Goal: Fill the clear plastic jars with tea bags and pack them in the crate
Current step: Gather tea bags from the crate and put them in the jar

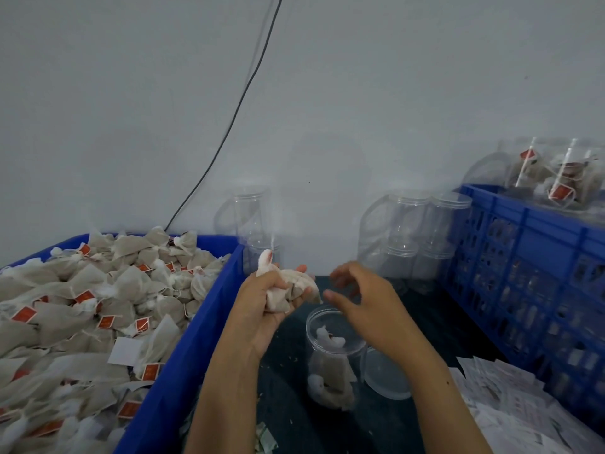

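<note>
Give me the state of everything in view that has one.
Open jar: upright, lid off, partly filled.
Lid: off, beside the jar.
Left hand: gripping tea bags.
Right hand: holding nothing, fingers loosely curled.
Blue bin: heaped with tea bags.
Crate: holds filled jars.

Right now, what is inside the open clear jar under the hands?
The open jar holds a few tea bags, filling it only partly. Their exact number cannot be told: they overlap, and the blurred wall hides those behind.
</note>
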The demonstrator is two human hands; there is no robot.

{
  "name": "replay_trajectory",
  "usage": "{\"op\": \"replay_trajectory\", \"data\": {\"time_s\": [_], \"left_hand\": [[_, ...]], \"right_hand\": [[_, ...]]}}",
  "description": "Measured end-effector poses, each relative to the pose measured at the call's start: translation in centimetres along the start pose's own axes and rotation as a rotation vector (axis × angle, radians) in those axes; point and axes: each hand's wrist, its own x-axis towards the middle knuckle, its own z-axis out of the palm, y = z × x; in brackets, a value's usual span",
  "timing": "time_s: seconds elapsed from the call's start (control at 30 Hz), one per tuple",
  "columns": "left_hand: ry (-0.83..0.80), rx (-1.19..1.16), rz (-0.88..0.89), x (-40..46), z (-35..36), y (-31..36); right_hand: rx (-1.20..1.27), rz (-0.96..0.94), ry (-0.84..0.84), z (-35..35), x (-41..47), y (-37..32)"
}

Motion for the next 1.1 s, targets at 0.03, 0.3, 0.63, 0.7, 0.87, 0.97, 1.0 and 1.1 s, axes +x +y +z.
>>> {"op": "replay_trajectory", "data": {"time_s": [0.03,0.3,0.63,0.7,0.87,0.97,1.0,1.1], "left_hand": [[-0.038,0.012,-0.003,0.0,-0.1,-0.1],[-0.222,0.052,-0.218,0.1,-0.1,-0.9],[-0.266,0.064,-0.224,-0.1,0.4,-0.7],[-0.253,0.019,-0.220,0.0,0.2,-0.5],[-0.122,-0.033,-0.136,0.3,-0.2,0.0],[-0.037,-0.010,-0.098,0.4,-0.6,0.3],[-0.023,-0.009,-0.089,0.4,-0.7,0.3],[0.004,-0.030,-0.077,0.4,-0.8,0.4]], "right_hand": [[0.086,-0.018,0.053,0.0,0.1,-0.2],[0.155,-0.095,-0.055,1.1,0.1,-0.7],[0.299,0.023,0.156,1.2,0.3,-0.1],[0.360,0.041,0.232,0.9,0.5,0.0],[0.291,0.057,0.255,-0.1,0.5,0.6],[0.111,0.060,0.153,-0.2,0.4,0.9],[0.066,0.057,0.101,-0.1,0.4,0.9],[-0.096,0.065,-0.057,0.3,0.1,0.7]]}}
